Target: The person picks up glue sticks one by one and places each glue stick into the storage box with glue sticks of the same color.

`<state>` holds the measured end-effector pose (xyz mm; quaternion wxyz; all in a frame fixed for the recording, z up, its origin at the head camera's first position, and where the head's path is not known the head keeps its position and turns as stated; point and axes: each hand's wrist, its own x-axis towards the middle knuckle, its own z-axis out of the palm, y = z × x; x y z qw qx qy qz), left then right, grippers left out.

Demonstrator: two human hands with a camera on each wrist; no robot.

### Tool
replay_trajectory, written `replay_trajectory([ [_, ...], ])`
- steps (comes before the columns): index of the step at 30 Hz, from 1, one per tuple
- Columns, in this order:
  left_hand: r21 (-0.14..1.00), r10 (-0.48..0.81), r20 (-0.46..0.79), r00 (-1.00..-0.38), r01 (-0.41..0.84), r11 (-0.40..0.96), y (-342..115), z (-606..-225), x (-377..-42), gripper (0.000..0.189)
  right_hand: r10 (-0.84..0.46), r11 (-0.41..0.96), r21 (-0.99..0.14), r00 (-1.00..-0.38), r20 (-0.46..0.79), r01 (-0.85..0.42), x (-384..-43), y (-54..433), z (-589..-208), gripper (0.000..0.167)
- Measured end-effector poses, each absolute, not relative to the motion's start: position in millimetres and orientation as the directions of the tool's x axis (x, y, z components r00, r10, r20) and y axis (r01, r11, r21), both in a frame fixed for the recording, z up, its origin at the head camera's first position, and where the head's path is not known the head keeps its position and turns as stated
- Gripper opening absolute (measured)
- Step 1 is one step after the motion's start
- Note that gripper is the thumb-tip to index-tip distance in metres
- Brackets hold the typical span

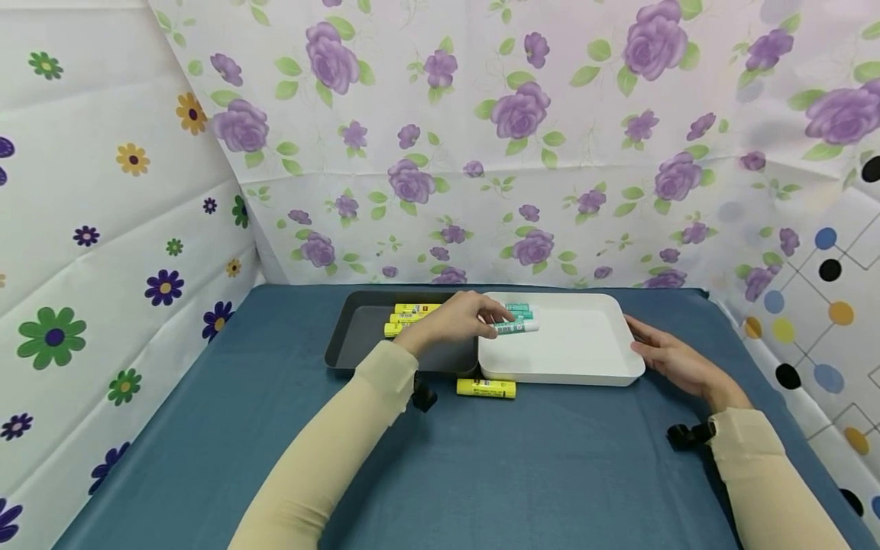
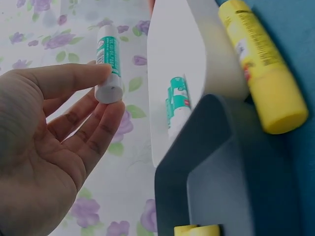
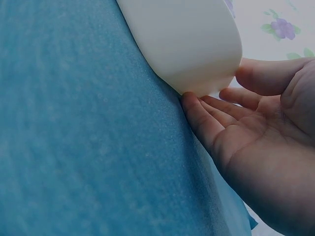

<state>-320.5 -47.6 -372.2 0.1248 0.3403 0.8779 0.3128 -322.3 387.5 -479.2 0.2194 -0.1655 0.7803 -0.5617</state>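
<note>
My left hand (image 1: 454,319) pinches a white-and-green glue stick (image 2: 109,61) between thumb and fingers, over the left part of the white tray (image 1: 564,355). Inside that tray, two more white-and-green glue sticks (image 2: 180,101) lie side by side at its left end. At the tray's right end my right hand (image 1: 677,363) holds its edge, the thumb up at the rim and the fingertips (image 3: 191,100) low against the wall. Several yellow glue sticks (image 1: 415,308) lie in the dark grey tray (image 1: 357,344), partly hidden by my left hand.
One yellow glue stick (image 1: 486,388) lies on the blue tablecloth (image 1: 536,466) in front of where the trays meet. The two trays stand side by side near the table's back edge. Behind them hangs a flowered curtain (image 1: 412,221).
</note>
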Motion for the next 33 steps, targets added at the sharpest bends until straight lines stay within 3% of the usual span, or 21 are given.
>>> replay_trajectory([
  [17,0.588,0.670,-0.102,-0.735,0.499,0.636,-16,-369,-367,0.036,-0.501,0.326,-0.945,-0.851,-0.158,-0.017,-321,388,-478,0.076],
  [33,0.544,0.644,-0.153,-0.749,0.480,0.688,2,-381,-378,0.033,-0.508,0.313,-0.949,-0.849,-0.147,-0.024,-320,387,-478,0.075],
])
